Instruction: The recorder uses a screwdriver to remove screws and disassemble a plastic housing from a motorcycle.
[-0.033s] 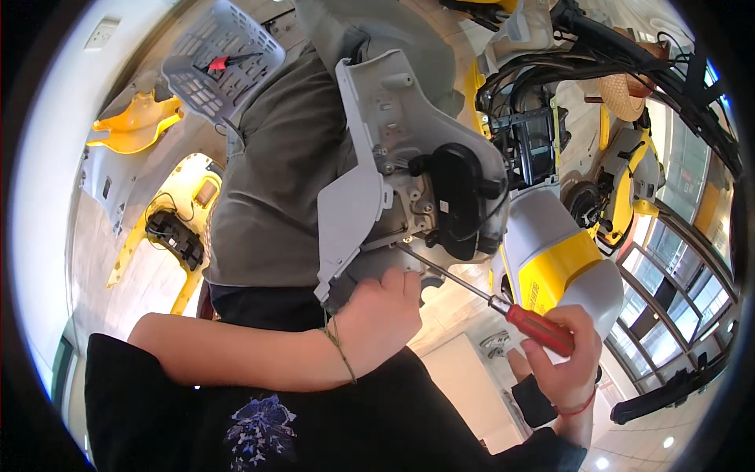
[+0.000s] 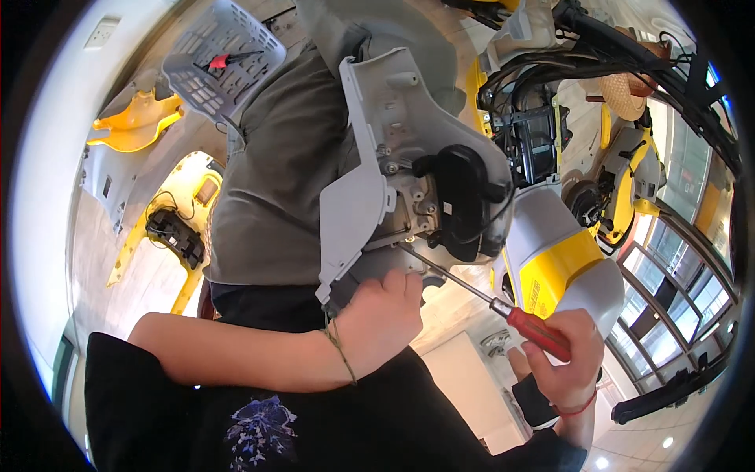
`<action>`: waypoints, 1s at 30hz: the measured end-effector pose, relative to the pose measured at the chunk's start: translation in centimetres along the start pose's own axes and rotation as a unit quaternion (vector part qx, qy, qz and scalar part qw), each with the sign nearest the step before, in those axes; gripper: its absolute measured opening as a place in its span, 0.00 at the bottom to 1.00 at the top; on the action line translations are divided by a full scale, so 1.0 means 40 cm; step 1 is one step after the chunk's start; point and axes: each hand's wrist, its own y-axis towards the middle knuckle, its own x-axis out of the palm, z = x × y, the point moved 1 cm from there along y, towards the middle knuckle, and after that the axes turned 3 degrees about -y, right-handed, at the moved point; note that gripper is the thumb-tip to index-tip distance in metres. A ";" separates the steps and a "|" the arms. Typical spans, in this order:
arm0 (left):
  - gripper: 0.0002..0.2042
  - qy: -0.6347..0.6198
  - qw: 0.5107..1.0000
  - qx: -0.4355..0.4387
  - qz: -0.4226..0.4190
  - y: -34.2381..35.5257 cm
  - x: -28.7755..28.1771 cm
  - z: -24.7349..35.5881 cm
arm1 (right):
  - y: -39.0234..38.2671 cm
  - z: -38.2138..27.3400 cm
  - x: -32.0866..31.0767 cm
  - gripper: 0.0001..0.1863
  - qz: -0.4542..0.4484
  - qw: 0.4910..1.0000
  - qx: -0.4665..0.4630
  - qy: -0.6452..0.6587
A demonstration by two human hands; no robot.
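A grey moulded plastic panel (image 2: 352,208) rests across my lap, its ribbed inner side up. Fixed in its right part is a black rounded unit (image 2: 460,200) with a cable. My left hand (image 2: 384,313) is closed on the panel's near edge, fingers curled, the fingertips partly hidden. My right hand (image 2: 568,354) grips the red handle of a screwdriver (image 2: 541,333). The screwdriver's long shaft slants up and left, and its tip meets the panel's near side, close to a small brass-coloured fitting (image 2: 409,239). Whether the tip sits in a screw is too small to tell.
A grey plastic basket (image 2: 224,59) holding a red-and-black item stands at the far left. Yellow body panels (image 2: 141,122) lie on the floor below it. To the right are a grey-and-yellow shell (image 2: 558,259), a bundle of black cables (image 2: 543,75) and a partly stripped yellow scooter (image 2: 629,181).
The panel has shifted very slightly to the right, and the screwdriver with my right hand has moved slightly along with it. Both grips are the same.
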 end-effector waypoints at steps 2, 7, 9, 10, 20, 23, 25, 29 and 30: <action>0.06 0.018 1.000 -0.009 0.012 -0.013 0.014 0.002 | 0.009 0.013 0.019 0.14 -0.004 0.998 -0.046 -0.032; 0.05 0.013 1.000 -0.013 -0.005 0.001 0.027 -0.006 | -0.017 0.003 0.069 0.06 0.009 0.995 -0.054 -0.082; 0.05 -0.006 1.000 -0.019 -0.013 0.009 0.025 -0.006 | -0.038 0.035 0.103 0.06 0.020 0.918 0.335 0.212; 0.05 -0.023 0.999 -0.023 -0.026 0.012 0.025 -0.011 | -0.027 0.048 0.088 0.07 -0.056 0.899 0.362 0.241; 0.05 -0.070 0.997 -0.023 -0.031 0.019 0.014 -0.031 | 0.023 0.016 0.012 0.09 -0.017 0.986 -0.105 -0.126; 0.06 -0.062 0.997 -0.033 -0.034 0.013 0.016 -0.034 | -0.006 0.049 0.064 0.05 -0.014 0.999 0.042 -0.016; 0.07 -0.040 0.998 -0.034 -0.040 0.013 0.011 -0.030 | -0.002 0.064 0.079 0.08 0.005 0.988 0.151 0.040; 0.07 -0.060 0.997 -0.029 -0.038 0.024 0.013 -0.037 | 0.020 0.039 0.044 0.10 -0.082 0.900 0.360 0.233; 0.07 -0.059 0.997 -0.029 -0.038 0.018 0.009 -0.039 | 0.026 0.030 0.034 0.09 -0.091 0.887 0.362 0.270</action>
